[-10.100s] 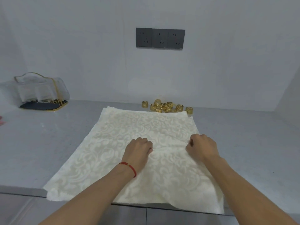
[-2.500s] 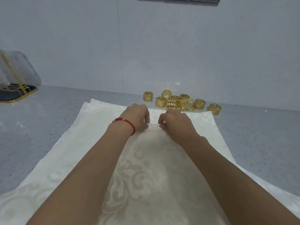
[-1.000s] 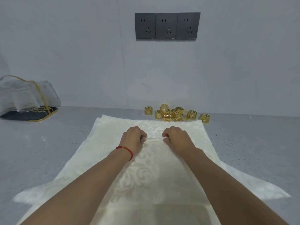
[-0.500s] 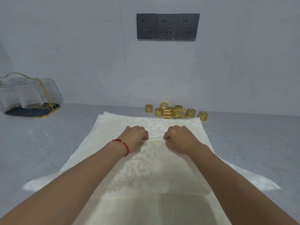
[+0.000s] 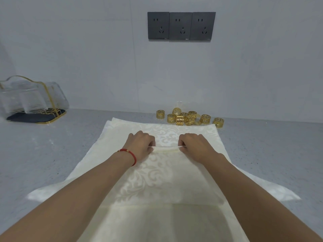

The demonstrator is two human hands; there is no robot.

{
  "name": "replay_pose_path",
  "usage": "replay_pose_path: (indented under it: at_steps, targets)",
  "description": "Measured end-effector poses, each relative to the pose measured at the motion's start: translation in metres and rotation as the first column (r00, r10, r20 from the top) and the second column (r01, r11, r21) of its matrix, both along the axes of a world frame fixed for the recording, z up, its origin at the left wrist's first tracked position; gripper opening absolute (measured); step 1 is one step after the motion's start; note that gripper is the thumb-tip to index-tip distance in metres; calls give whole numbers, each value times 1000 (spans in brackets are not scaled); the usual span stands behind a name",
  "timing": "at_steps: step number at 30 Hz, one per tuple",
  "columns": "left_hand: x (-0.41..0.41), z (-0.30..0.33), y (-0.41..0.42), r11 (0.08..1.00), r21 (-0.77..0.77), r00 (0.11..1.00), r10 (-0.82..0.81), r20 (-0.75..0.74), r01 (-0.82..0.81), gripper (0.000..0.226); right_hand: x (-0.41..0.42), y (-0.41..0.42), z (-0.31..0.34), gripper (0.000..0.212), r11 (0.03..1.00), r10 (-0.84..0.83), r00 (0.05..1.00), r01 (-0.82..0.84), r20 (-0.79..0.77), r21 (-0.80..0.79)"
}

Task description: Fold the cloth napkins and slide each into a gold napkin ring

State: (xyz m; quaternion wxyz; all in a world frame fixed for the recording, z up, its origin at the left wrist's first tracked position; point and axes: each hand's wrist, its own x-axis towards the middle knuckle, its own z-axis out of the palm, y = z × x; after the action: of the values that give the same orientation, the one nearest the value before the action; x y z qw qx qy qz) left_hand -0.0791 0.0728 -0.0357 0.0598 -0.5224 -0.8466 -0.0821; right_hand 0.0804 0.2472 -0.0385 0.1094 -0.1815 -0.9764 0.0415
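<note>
A cream damask napkin [image 5: 157, 179] lies folded lengthwise on top of a stack of like napkins [image 5: 111, 130] on the grey counter. My left hand [image 5: 141, 144] and my right hand [image 5: 194, 145] each pinch the napkin's far folded edge, a short stretch of it taut between them. A pile of several gold napkin rings [image 5: 188, 118] sits just beyond the cloth, near the wall, apart from both hands.
A clear glass holder with gold trim on a dark tray [image 5: 35, 102] stands at the far left of the counter [image 5: 271, 154]. Three dark wall sockets [image 5: 181, 26] are above the rings. The wall closes off the back.
Over the last second both hands drew slightly toward me and apart along the fold, and the pinched edge now shows as a taut strip between them.
</note>
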Motion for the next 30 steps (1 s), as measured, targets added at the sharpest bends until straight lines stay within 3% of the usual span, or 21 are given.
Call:
replay_pose_path:
  at_steps: [4, 8, 11, 12, 14, 16, 19, 22, 25, 30]
  targets:
    - [1, 0, -5, 994, -18, 987, -113, -116, 111, 29, 8, -3, 1, 18, 988, 95, 995, -99, 38, 119]
    - [-3, -1, -14, 975, -108, 966, -210, -152, 195, 30, 15, -4, 3, 20, 962, 167, 979, -188, 118, 198]
    - [-4, -3, -19, 989, -36, 990, -142, 20, 143, 26, 18, -3, -1, 23, 985, 142, 987, -148, 72, 93]
    - [-3, -2, -21, 994, 21, 989, -105, 107, 103, 12, 19, -2, -1, 24, 993, 112, 993, -113, 40, 35]
    - [-1, -5, -22, 989, 146, 960, -13, 279, -29, 42, 18, 1, -1, 24, 997, 52, 998, -53, -22, -64]
    - [0, -10, -22, 975, 202, 942, 19, 334, -91, 33, 18, 3, -1, 22, 995, 34, 999, -36, -25, -95]
    - [-1, -14, -22, 988, 146, 967, 15, 253, -53, 22, 20, 0, -5, 24, 995, 69, 998, -68, 3, -74]
    - [1, -12, -23, 999, 40, 998, -14, 64, 12, 17, 24, -1, -4, 15, 998, 57, 998, -57, 10, 27]
    - [10, -10, -27, 999, 42, 999, -16, -43, 18, 12, 28, -6, -6, 13, 993, 70, 997, -68, -18, 98]
    - [18, -5, -31, 991, -62, 950, -134, -282, 121, 32, 43, -8, -11, 18, 986, 104, 992, -93, -70, 140]
